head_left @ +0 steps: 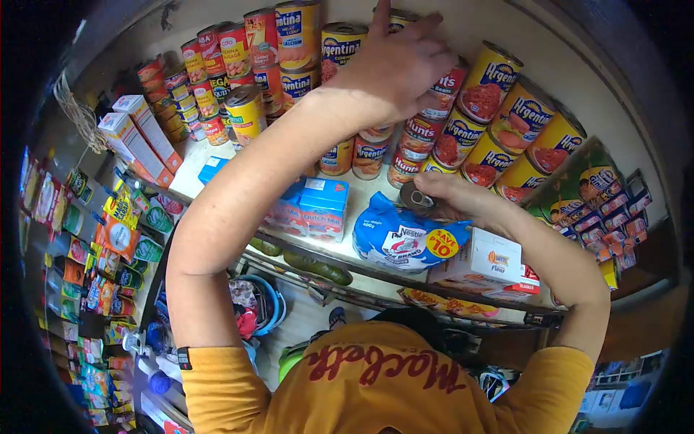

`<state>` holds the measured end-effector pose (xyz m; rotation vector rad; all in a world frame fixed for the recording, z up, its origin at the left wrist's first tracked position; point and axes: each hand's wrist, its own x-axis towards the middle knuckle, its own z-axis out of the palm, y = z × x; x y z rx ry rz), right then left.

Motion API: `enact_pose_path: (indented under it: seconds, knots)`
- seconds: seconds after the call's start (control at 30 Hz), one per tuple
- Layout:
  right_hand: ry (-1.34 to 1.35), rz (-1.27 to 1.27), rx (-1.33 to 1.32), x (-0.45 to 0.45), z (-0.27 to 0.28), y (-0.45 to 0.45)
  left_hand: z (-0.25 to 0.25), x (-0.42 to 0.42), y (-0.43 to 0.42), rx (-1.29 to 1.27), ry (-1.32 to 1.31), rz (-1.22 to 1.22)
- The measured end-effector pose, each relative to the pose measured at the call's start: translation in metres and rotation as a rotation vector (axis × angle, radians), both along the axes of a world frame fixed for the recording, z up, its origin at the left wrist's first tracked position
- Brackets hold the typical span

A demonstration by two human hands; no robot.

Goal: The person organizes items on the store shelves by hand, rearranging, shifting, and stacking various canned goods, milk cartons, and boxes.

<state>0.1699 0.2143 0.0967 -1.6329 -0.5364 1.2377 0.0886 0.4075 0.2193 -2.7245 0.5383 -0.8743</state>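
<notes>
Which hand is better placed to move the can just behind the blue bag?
Likely the right: the right hand already has its thumb at that can, whereas the left hand is up among the back-row cans.

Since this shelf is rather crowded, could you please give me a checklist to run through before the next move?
1. Right hand holding a can: ok, thumb at its top.
2. Left hand firmly gripping the back can: cannot tell, fingers partly hide it.
3. Nestlé bag well clear of the right hand: not ok, it sits close by.
4. Left forearm clear of the Dutch Mill packs: cannot tell, it crosses over them in view.
5. Meat loaf can standing on another can: ok.
</notes>
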Motion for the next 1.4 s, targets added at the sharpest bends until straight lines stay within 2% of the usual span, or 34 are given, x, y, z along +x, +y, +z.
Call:
enact_pose_path:
  seconds: [0.1, 0.2, 0.3, 0.37, 0.5, 0.57, 0.67, 0.77, 0.87, 0.93, 1.0, 1.07, 1.1, 1.2, 1.27, 1.33, 1.37, 1.4]
  knots:
    - [-0.021, 0.012, -0.015, -0.008, 0.008, 0.001, -0.020, 0.029, 0.010, -0.040, -0.133, -0.096]
    - [-0.051, 0.062, 0.001, -0.009, 0.010, -0.003, -0.022, 0.031, 0.011, -0.116, -0.126, -0.150]
    - [-0.057, 0.081, 0.007, -0.010, 0.011, -0.003, -0.021, 0.030, 0.011, -0.026, -0.219, -0.083]
    - [-0.076, 0.063, -0.021, -0.016, 0.018, -0.003, -0.019, 0.027, 0.010, -0.064, -0.190, -0.097]
    - [-0.048, 0.094, 0.086, -0.001, -0.011, -0.006, -0.021, 0.032, 0.010, -0.074, -0.249, -0.122]
    - [-0.071, 0.061, 0.062, -0.005, -0.009, -0.002, -0.019, 0.031, 0.008, -0.095, -0.212, -0.095]
    - [0.041, 0.126, 0.120, 0.009, -0.017, -0.005, -0.013, 0.025, 0.007, -0.111, -0.183, -0.103]
    - [-0.043, -0.012, 0.119, -0.015, 0.006, -0.004, -0.018, 0.029, 0.010, -0.103, -0.245, -0.111]
    - [-0.005, 0.074, 0.190, 0.002, -0.011, 0.004, -0.022, 0.027, 0.012, -0.117, -0.269, -0.148]
    - [-0.015, 0.041, 0.153, 0.005, -0.018, 0.005, -0.018, 0.023, 0.012, -0.135, -0.220, -0.168]
    - [-0.001, 0.049, 0.144, 0.006, -0.018, 0.003, -0.011, 0.018, 0.011, -0.144, -0.130, -0.172]
    - [0.037, 0.106, 0.158, 0.004, -0.010, 0.002, -0.013, 0.025, 0.017, -0.133, -0.158, -0.211]
    - [-0.005, 0.063, 0.157, 0.001, -0.005, 0.001, -0.012, 0.027, 0.020, -0.123, -0.173, -0.229]
    - [-0.023, 0.135, 0.080, -0.001, 0.022, -0.009, -0.009, 0.024, 0.031, -0.261, -0.563, -0.322]
    - [-0.341, 0.166, -0.021, 0.006, 0.029, -0.017, -0.005, 0.015, 0.035, -0.282, -0.506, -0.167]
    - [-0.437, 0.260, 0.135, -0.004, 0.051, -0.026, -0.003, 0.010, 0.037, -0.292, -0.458, -0.089]
    - [-0.456, 0.194, 0.074, -0.012, 0.068, -0.027, -0.004, 0.012, 0.040, -0.290, -0.439, -0.089]
    - [-0.537, 0.201, 0.126, -0.013, 0.072, -0.029, -0.004, 0.012, 0.041, -0.287, -0.419, -0.090]
